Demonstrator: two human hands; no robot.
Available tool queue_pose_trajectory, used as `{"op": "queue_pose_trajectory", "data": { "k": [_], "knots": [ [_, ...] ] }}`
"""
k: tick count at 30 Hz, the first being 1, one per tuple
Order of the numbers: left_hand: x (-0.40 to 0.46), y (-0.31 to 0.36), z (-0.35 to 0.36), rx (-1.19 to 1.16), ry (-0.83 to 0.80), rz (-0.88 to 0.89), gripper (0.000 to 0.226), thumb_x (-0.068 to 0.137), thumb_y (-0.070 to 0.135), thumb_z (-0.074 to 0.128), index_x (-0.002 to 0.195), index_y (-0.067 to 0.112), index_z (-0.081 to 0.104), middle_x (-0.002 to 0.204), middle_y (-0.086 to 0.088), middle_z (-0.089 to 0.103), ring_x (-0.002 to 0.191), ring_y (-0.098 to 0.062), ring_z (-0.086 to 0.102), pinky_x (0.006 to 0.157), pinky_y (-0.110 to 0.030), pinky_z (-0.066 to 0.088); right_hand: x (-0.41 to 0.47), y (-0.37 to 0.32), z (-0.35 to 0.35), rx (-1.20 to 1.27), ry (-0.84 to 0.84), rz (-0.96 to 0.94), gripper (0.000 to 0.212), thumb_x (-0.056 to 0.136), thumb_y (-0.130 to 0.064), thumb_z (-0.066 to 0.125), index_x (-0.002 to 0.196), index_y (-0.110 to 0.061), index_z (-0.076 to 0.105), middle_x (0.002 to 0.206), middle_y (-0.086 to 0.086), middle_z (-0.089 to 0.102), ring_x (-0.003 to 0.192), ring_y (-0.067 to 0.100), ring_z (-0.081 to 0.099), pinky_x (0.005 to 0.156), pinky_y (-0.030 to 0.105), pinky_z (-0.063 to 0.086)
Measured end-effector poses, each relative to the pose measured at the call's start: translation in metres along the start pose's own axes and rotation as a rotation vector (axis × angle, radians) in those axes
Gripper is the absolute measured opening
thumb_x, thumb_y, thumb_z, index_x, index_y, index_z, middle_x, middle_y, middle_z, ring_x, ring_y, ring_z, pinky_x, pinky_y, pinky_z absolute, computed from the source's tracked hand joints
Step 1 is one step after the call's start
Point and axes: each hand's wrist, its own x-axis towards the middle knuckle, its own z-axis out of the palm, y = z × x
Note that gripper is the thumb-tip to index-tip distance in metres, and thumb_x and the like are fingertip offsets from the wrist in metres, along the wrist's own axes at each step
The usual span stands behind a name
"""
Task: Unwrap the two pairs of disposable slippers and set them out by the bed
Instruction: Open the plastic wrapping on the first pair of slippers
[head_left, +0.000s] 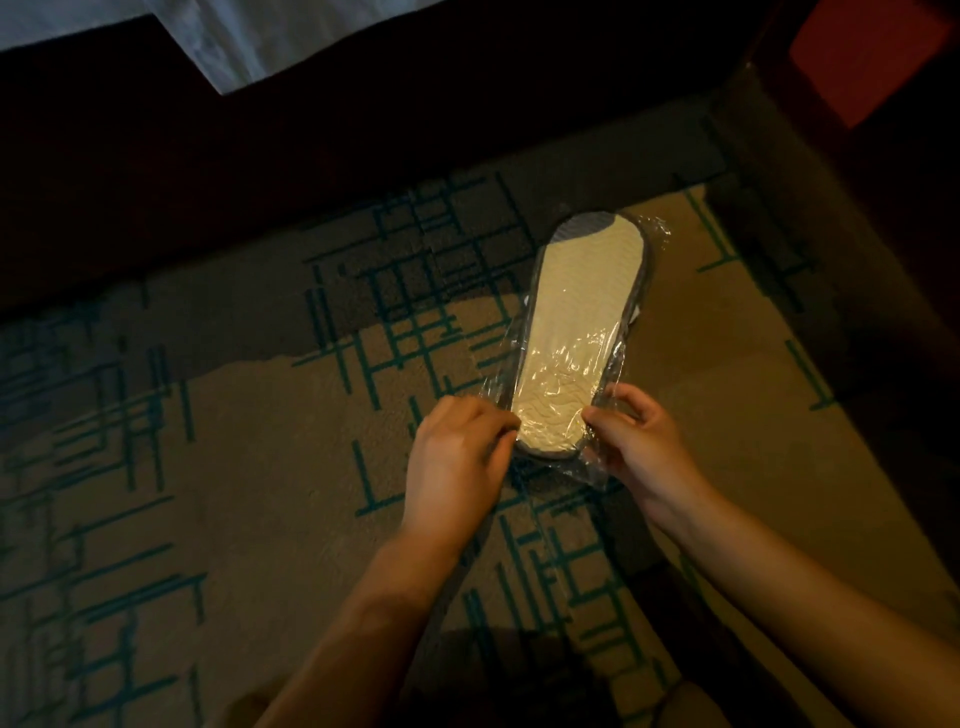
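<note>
- Left hand (457, 447) and right hand (636, 447) pinch the wrap (597, 470) at the near end of the slippers (576, 338).
- Slippers lie sole-up on the carpet (249, 415), near the bed (156, 171).

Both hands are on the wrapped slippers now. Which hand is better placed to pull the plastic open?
Probably right. The right hand pinches loose plastic wrap at the near end; the left hand grips the slippers themselves, suited to steadying.
</note>
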Motion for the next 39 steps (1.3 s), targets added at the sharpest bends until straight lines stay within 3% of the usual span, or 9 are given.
{"op": "queue_pose_trajectory", "data": {
  "k": [7, 14, 20, 26, 28, 31, 34, 37, 39],
  "knots": [
    [-0.021, 0.002, 0.002, -0.049, 0.018, -0.046, 0.032, 0.082, 0.027, 0.053, 0.112, 0.017, 0.061, 0.089, 0.000, 0.065, 0.087, -0.011, 0.056, 0.084, -0.030, 0.047, 0.007, -0.003, -0.003, 0.018, -0.033, 0.006, 0.019, 0.085, -0.004, 0.059, 0.092, -0.023, 0.058, 0.079, -0.001, 0.062, 0.059, 0.008, 0.061, 0.061, 0.028, 0.050],
    [-0.038, -0.001, 0.009, 0.067, 0.113, 0.296, 0.014, 0.081, 0.014, 0.063, 0.095, 0.014, 0.068, 0.091, -0.002, 0.065, 0.092, -0.012, 0.054, 0.083, -0.025, 0.041, 0.008, -0.010, -0.005, 0.121, -0.049, 0.073, 0.021, 0.087, -0.003, 0.056, 0.099, -0.021, 0.059, 0.079, 0.001, 0.064, 0.047, 0.004, 0.063, 0.040, 0.017, 0.048],
    [-0.052, -0.020, 0.015, 0.103, 0.048, 0.304, 0.012, 0.080, 0.015, 0.062, 0.090, 0.014, 0.070, 0.096, 0.003, 0.061, 0.095, -0.011, 0.054, 0.082, -0.030, 0.043, 0.013, -0.011, -0.010, 0.143, -0.043, 0.056, 0.021, 0.085, -0.001, 0.058, 0.089, -0.022, 0.060, 0.070, -0.004, 0.070, 0.060, 0.009, 0.066, 0.048, 0.020, 0.054],
    [-0.073, -0.035, 0.024, 0.225, -0.156, 0.274, 0.038, 0.082, 0.019, 0.053, 0.119, 0.019, 0.058, 0.136, 0.000, 0.050, 0.133, -0.017, 0.035, 0.109, -0.039, 0.024, 0.016, -0.015, -0.017, 0.138, 0.005, 0.025, 0.020, 0.086, -0.003, 0.057, 0.091, -0.022, 0.058, 0.085, 0.001, 0.060, 0.073, 0.014, 0.055, 0.063, 0.026, 0.046],
    [-0.084, -0.043, 0.023, 0.149, -0.167, 0.148, 0.042, 0.081, 0.017, 0.051, 0.122, 0.024, 0.054, 0.135, 0.002, 0.050, 0.132, -0.011, 0.036, 0.109, -0.040, 0.030, 0.016, -0.022, -0.021, 0.089, 0.044, -0.019, 0.024, 0.087, -0.002, 0.056, 0.088, -0.027, 0.056, 0.087, -0.001, 0.058, 0.074, 0.012, 0.055, 0.064, 0.026, 0.048],
    [-0.080, -0.044, 0.006, -0.349, 0.010, -0.449, 0.039, 0.087, 0.008, 0.052, 0.119, 0.031, 0.052, 0.119, 0.007, 0.061, 0.105, 0.009, 0.055, 0.093, -0.024, 0.050, 0.018, -0.031, -0.027, -0.045, 0.007, -0.079, 0.028, 0.087, -0.002, 0.056, 0.087, -0.030, 0.055, 0.093, -0.002, 0.057, 0.084, 0.015, 0.056, 0.082, 0.035, 0.050],
    [-0.052, -0.051, -0.009, -0.844, -0.017, -0.911, 0.048, 0.090, 0.018, 0.052, 0.136, 0.015, 0.040, 0.117, -0.006, 0.065, 0.095, -0.003, 0.063, 0.089, -0.025, 0.049, 0.019, -0.032, -0.025, -0.130, -0.126, -0.075, 0.025, 0.086, -0.003, 0.057, 0.100, -0.023, 0.058, 0.097, 0.000, 0.058, 0.090, 0.019, 0.057, 0.083, 0.038, 0.050],
    [-0.022, -0.040, -0.020, -0.956, -0.215, -0.878, 0.069, 0.079, 0.038, 0.062, 0.139, 0.015, 0.036, 0.124, -0.007, 0.061, 0.110, -0.015, 0.060, 0.102, -0.037, 0.043, 0.017, -0.028, -0.014, -0.163, -0.249, -0.077, 0.026, 0.086, -0.003, 0.056, 0.098, -0.026, 0.057, 0.093, 0.001, 0.059, 0.084, 0.017, 0.058, 0.071, 0.030, 0.052],
    [-0.010, -0.023, -0.024, -1.050, -0.320, -0.820, 0.060, 0.076, 0.035, 0.064, 0.130, 0.016, 0.047, 0.106, 0.001, 0.068, 0.099, -0.012, 0.064, 0.099, -0.037, 0.046, 0.014, -0.026, -0.007, -0.239, -0.334, -0.089, 0.029, 0.086, -0.003, 0.056, 0.096, -0.030, 0.057, 0.090, 0.000, 0.061, 0.079, 0.014, 0.060, 0.062, 0.023, 0.051]
  ]
}}
